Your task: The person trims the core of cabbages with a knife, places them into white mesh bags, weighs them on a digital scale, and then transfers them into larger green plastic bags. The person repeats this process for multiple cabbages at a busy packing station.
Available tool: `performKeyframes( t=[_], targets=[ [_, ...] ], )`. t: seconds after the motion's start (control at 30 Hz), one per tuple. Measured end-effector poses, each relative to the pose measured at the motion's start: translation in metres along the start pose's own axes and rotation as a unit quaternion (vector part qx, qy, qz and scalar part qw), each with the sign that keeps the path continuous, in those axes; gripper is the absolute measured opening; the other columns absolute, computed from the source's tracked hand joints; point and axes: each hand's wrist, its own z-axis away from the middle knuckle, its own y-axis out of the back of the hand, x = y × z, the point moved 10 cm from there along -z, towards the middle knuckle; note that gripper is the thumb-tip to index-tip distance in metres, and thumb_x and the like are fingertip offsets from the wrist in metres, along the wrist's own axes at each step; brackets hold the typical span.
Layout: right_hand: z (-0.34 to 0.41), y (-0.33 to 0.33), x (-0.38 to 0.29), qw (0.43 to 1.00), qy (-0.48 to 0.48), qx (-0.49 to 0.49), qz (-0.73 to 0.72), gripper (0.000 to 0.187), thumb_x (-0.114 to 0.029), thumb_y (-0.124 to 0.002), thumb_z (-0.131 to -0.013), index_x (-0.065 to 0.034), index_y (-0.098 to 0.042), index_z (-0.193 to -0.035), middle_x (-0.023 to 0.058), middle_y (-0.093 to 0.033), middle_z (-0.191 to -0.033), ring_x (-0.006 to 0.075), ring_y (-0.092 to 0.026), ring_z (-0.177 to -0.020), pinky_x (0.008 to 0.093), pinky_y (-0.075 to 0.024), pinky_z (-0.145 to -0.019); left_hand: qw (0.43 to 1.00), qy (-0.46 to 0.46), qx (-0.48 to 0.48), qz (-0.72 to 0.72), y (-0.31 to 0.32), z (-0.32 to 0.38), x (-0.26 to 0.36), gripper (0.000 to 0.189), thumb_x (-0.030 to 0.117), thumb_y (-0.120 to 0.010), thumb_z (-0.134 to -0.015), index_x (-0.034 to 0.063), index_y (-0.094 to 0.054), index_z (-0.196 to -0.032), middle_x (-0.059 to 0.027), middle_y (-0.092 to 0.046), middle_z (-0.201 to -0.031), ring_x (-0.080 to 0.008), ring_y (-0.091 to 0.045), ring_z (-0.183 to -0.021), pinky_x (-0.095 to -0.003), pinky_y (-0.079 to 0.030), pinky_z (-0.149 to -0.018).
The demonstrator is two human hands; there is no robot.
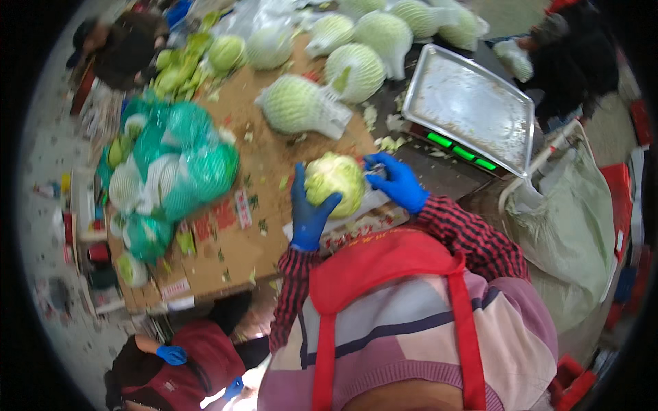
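Observation:
My left hand (311, 218), in a blue glove, cups a pale green head of cabbage (334, 182) from the left, its thumb across the lower side. Close to the cabbage's right side is my right hand (401, 182), also gloved in blue. Its fingers are curled around a small dark tool (378, 168), possibly a knife; the glove hides most of it. Beyond the cabbage, a cabbage in a white foam net (295, 105) lies on its side on the cardboard-covered table (267, 164).
More netted cabbages (354, 72) lie at the far side. Green plastic bags of cabbages (190, 154) crowd the left. A scale with a metal tray (470, 103) stands right, beside a large pale sack (560, 231). Co-workers (185, 359) are at lower left, upper left and upper right.

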Motion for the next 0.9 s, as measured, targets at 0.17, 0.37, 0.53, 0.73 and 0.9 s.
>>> performKeyframes(
  t=[0.17,0.37,0.53,0.73,0.9],
  targets=[
    [0.033,0.014,-0.015,0.979,-0.011,-0.007,0.204,0.024,-0.023,-0.066,-0.082,-0.0119,-0.058,-0.101,0.0118,-0.060,-0.070,0.0248,-0.059,-0.057,0.0343,-0.0463,-0.054,0.990,0.066,-0.007,0.124,-0.009,0.002,0.004,0.108,0.021,-0.082,-0.066,0.0027,-0.011,-0.145,-0.0173,-0.037,-0.133,-0.0246,-0.043,-0.120,-0.0344,-0.041,-0.098],
    [0.044,-0.001,-0.024,0.951,-0.010,-0.076,0.300,0.015,-0.024,-0.059,-0.084,-0.0112,-0.053,-0.088,0.0146,-0.061,-0.073,0.0356,-0.060,-0.065,0.0436,-0.0459,-0.054,0.999,0.028,-0.017,0.040,-0.010,0.000,0.013,0.112,0.020,-0.084,-0.062,0.0018,-0.010,-0.145,-0.0167,-0.034,-0.134,-0.0257,-0.043,-0.120,-0.0347,-0.040,-0.099],
    [0.029,-0.011,-0.022,0.934,-0.010,-0.090,0.345,0.015,-0.023,-0.058,-0.084,-0.0095,-0.052,-0.087,0.0164,-0.060,-0.072,0.0365,-0.060,-0.065,0.0435,-0.0459,-0.054,0.999,0.031,-0.027,0.027,-0.012,-0.002,0.007,0.114,0.018,-0.085,-0.059,0.0018,-0.011,-0.145,-0.0176,-0.032,-0.135,-0.0265,-0.039,-0.123,-0.0357,-0.037,-0.102],
    [0.028,-0.009,-0.024,0.927,-0.028,-0.085,0.364,0.015,-0.022,-0.056,-0.084,-0.0084,-0.052,-0.088,0.0169,-0.060,-0.071,0.0371,-0.060,-0.065,0.0458,-0.0458,-0.054,0.996,0.006,-0.032,-0.084,-0.009,-0.001,0.023,0.120,0.024,-0.087,-0.053,0.0018,-0.013,-0.144,-0.0189,-0.034,-0.133,-0.0325,-0.036,-0.123,-0.0398,-0.033,-0.103],
    [0.029,-0.010,-0.020,0.924,-0.041,-0.106,0.366,0.016,-0.022,-0.055,-0.083,-0.0074,-0.051,-0.088,0.0182,-0.060,-0.070,0.0379,-0.060,-0.064,0.0474,-0.0455,-0.055,0.986,-0.031,-0.031,-0.159,-0.015,0.005,0.034,0.116,0.029,-0.088,-0.052,0.0019,-0.019,-0.141,-0.0194,-0.034,-0.133,-0.0338,-0.032,-0.126,-0.0410,-0.030,-0.105]
  ],
)
